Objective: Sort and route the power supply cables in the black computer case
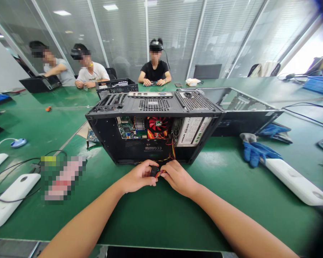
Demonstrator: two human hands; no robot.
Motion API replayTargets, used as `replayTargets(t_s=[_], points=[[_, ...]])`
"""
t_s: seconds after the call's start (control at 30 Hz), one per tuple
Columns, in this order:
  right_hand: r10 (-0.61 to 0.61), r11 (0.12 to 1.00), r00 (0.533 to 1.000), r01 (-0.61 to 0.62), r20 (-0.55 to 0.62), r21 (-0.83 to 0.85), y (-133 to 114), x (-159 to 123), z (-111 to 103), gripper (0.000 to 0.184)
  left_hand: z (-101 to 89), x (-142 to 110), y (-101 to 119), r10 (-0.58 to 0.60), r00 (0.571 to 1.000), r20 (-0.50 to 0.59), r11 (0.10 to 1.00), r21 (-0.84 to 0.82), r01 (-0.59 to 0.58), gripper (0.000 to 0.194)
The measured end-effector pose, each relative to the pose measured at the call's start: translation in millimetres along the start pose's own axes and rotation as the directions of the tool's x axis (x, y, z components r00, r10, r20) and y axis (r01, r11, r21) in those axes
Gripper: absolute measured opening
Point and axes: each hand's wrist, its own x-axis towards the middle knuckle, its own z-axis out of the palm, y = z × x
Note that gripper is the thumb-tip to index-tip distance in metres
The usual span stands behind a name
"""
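A black computer case (pixel 131 105) lies on its side in front of me, its open side facing me. Inside show a red fan (pixel 158 123), a green circuit board (pixel 126 127) and a power supply (pixel 195 132) with a white label. Coloured cables (pixel 173 150) run out of the case toward my hands. My left hand (pixel 140 175) is closed on a black cable connector (pixel 154 171). Close beside it, my right hand (pixel 177 177) pinches the coloured wires (pixel 160 173) leading into that connector. Both hands are just in front of the case's lower edge.
Blue work gloves (pixel 258 150) and a white power strip (pixel 297 181) lie at right; another power strip (pixel 13 197) and cords lie at left. A removed case panel (pixel 247 120) stands behind the gloves. Several people sit across the green table (pixel 161 222), one person (pixel 154 70) directly opposite.
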Motion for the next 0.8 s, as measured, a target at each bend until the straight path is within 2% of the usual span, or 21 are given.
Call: replayTargets(t_s=[0.1,0.23,0.4,0.47,0.53,0.8], points=[[-0.033,0.999,0.999,0.034,0.031,-0.027,1,1,0,0.026,-0.5,1,-5,0.047,0.999,-0.019,0.98,0.195,-0.043,0.045],[-0.07,0.995,0.995,0.075,0.077,-0.068,0,2,-1,0.031,-0.4,-1,0,0.06,0.998,-0.026,0.9,0.433,-0.043,0.041],[-0.076,0.995,0.996,0.078,0.038,-0.061,2,2,0,0.031,1.9,-4,10,0.122,0.992,0.022,0.705,0.702,-0.102,0.032],[-0.056,0.997,0.998,0.057,0.015,-0.048,4,2,0,0.031,2.8,-5,11,0.16,0.986,0.041,0.652,0.746,-0.137,0.026],[-0.043,0.998,0.999,0.044,0.021,-0.035,5,2,0,0.031,2.9,-5,11,0.176,0.983,0.057,0.636,0.755,-0.157,0.022],[-0.058,0.998,0.993,0.059,0.103,-0.007,0,4,-5,0.023,-6.4,-4,11,0.137,0.981,0.135,0.694,0.694,-0.193,0.015]])
